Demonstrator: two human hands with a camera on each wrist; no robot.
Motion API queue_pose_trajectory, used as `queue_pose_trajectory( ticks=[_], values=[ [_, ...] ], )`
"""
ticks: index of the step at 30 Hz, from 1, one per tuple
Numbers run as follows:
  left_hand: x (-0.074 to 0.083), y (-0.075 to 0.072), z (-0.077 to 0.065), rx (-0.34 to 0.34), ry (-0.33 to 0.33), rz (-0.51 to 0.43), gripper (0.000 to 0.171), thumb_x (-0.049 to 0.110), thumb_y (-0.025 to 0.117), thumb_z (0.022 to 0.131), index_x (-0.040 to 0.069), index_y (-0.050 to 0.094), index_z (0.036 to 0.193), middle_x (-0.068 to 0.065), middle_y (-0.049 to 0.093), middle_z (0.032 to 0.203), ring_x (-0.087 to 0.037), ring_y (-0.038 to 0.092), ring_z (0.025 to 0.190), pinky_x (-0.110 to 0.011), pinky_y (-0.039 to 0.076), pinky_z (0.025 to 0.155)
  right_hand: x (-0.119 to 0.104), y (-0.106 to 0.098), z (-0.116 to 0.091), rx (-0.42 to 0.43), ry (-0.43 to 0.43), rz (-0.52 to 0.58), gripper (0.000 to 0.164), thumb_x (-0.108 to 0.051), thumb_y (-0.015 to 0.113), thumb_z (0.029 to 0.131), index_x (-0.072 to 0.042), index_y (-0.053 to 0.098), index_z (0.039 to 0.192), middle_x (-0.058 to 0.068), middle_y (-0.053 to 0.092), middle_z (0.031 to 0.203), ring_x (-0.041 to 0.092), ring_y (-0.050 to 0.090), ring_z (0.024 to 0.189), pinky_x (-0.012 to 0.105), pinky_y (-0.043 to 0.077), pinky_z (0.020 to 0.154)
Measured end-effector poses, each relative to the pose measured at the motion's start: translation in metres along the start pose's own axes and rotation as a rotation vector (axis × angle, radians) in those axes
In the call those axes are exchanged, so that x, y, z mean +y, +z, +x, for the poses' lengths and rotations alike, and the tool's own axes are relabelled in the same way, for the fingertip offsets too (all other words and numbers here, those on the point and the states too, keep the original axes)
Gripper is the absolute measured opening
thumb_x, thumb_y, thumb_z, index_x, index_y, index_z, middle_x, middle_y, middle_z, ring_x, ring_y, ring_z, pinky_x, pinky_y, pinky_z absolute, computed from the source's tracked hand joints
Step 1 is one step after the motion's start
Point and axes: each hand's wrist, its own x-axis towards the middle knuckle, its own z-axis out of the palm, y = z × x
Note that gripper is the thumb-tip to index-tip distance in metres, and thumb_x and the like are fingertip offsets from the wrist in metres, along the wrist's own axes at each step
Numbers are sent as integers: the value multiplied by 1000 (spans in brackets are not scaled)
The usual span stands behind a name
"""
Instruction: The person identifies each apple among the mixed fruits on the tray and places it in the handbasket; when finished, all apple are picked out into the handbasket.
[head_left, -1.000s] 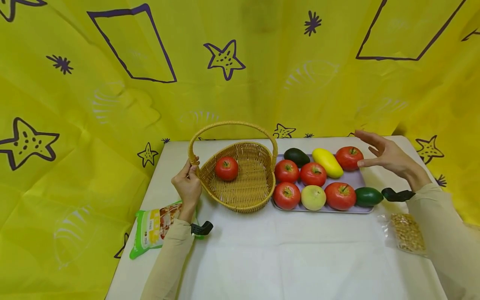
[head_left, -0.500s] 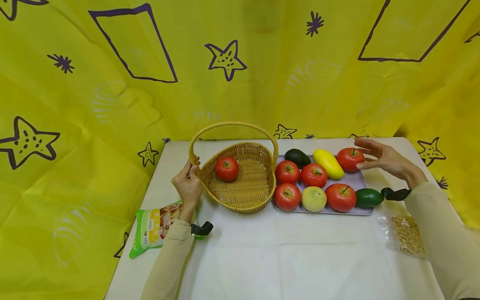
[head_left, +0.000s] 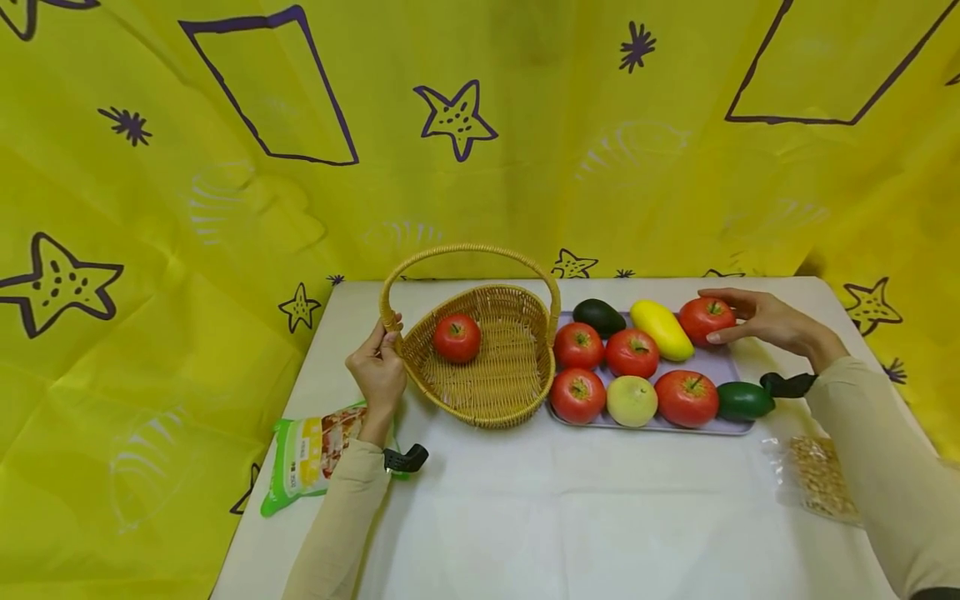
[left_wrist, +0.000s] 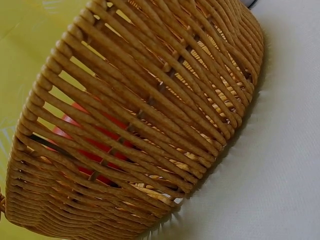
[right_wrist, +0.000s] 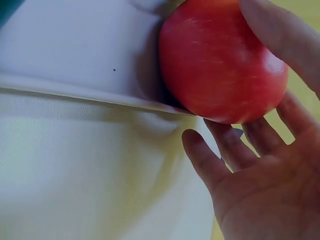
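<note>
My left hand (head_left: 377,371) grips the wicker basket (head_left: 510,367) at its left rim, by the foot of the handle. A red apple (head_left: 457,338) lies inside, and shows through the weave of the basket (left_wrist: 200,100) in the left wrist view, where the hand is out of sight. At the tray's far right corner, my right hand (head_left: 772,321) holds another red apple (head_left: 707,320) between thumb and fingers. Close up in the right wrist view, the thumb lies over this apple (right_wrist: 220,65) and the fingers reach round behind it; the little finger stands apart.
The lilac tray (head_left: 718,367) also bears several red apples (head_left: 686,397), a yellow mango (head_left: 662,329), a pale round fruit (head_left: 632,401) and two dark green fruits (head_left: 598,317). A green food bag (head_left: 307,454) lies left, a clear bag of grains (head_left: 823,479) right.
My right hand has moved left and closed in round the far-right apple. The left hand and the basket have stayed in place.
</note>
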Motion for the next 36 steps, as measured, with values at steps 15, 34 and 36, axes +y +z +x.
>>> queue_pose_trajectory(
  ticks=[15,34,36],
  values=[
    [31,2,0,-4,5,38,27,-20,60,95,-21,69,121,-37,74,106,-56,73,99,-9,55,90,1,-4,-3,115,18,64,81,-20,86,91,-8,47,160,-40,55,115,-13,55,105,7,48,85],
    [33,0,1,-10,14,19,29,-20,60,95,-21,67,123,-38,73,107,-58,72,99,-7,55,88,-56,-12,-23,240,-67,199,59,-12,83,92,-18,65,147,-32,70,111,-5,66,104,13,57,84],
    [33,0,1,-10,15,15,29,-20,60,95,-21,67,123,-39,73,107,-58,72,99,-7,55,88,-65,-7,-24,242,-92,210,59,-8,83,91,-14,65,147,-31,71,112,-3,67,104,16,59,84]
  ],
)
